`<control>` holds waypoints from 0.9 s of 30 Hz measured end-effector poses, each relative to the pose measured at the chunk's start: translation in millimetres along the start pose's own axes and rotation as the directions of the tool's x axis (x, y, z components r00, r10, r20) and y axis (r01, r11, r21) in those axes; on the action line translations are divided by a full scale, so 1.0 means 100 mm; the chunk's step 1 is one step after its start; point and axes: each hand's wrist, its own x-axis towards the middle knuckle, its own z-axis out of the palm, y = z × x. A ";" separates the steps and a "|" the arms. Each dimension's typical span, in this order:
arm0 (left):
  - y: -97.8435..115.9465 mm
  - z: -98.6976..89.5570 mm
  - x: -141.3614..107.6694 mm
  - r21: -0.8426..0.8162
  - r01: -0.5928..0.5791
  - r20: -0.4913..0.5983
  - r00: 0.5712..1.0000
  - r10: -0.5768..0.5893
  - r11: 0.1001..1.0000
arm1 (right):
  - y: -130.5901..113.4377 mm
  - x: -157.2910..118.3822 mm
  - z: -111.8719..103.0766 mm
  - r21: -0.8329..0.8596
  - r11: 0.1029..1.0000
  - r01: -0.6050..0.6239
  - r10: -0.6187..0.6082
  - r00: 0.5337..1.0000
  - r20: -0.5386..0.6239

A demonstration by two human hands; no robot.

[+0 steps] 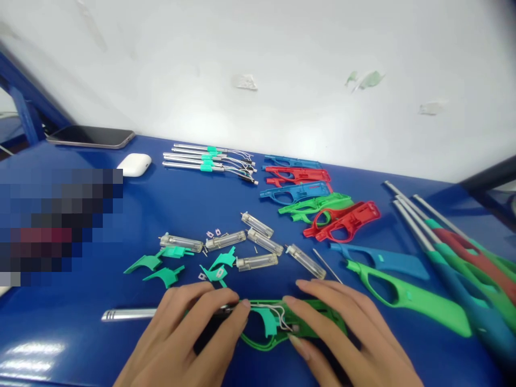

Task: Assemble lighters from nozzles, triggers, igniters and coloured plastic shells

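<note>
A green lighter casing half lies open side up on the blue table in front of me. A teal trigger sits in it, with thin white wires looping beside it. A metal lighter tube sticks out to the left, partly under my left hand. That hand's fingertips are closed on the casing's front end and the tube's base. My right hand grips the casing's rear half, its thumb and index finger around the wire ends. What lies beneath the fingers is hidden.
Beyond my hands lie several clear fuel tanks and loose teal triggers. Further back are wired metal tubes and coloured casing halves. Assembled lighters are at right; a phone and white earbud case at left.
</note>
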 end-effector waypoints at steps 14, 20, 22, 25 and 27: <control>-0.08 -0.14 0.67 0.156 -0.088 0.112 0.991 0.071 0.984 | 0.25 0.32 0.01 -0.050 0.986 -0.157 0.157 0.988 0.010; -0.20 -0.19 0.68 0.173 -0.052 0.140 0.990 0.028 0.983 | 0.26 0.29 0.02 -0.040 0.989 -0.144 0.143 0.990 -0.015; -0.27 -0.28 0.67 0.171 -0.036 0.147 0.989 0.010 0.985 | 0.28 0.30 -0.05 -0.068 0.990 -0.122 0.120 0.992 -0.032; -0.39 -0.43 0.66 0.152 0.020 0.140 0.989 -0.042 0.988 | 0.28 0.35 -0.18 -0.076 0.990 -0.116 0.113 0.992 -0.051; -0.46 -0.52 0.63 0.133 0.053 0.133 0.989 -0.070 0.990 | 0.27 0.39 -0.27 -0.066 0.989 -0.133 0.129 0.990 -0.058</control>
